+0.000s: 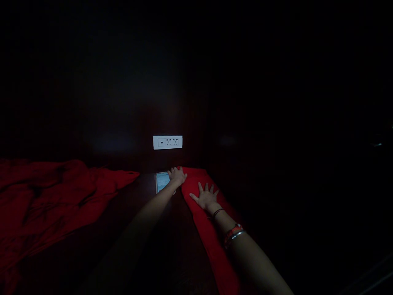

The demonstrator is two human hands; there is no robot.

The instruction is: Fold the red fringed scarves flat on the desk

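A long folded strip of red cloth (pixel 196 180) runs from the far wall toward me along the right side of a dark surface. My right hand (pixel 207 197) lies flat on it with fingers spread wide. At the strip's far left corner, my left hand (pixel 177 175) rests palm down, its fingers stretched forward over the edge of the cloth. Beneath and beside my left wrist is a phone (pixel 162 181) with a lit screen, partly covered by the hand. Bracelets circle my right wrist and forearm.
A crumpled red cloth (pixel 67 192) spreads over the left side of the surface. A white socket panel (pixel 167 142) is set in the dark wall ahead. Most of the surroundings are too dark to make out.
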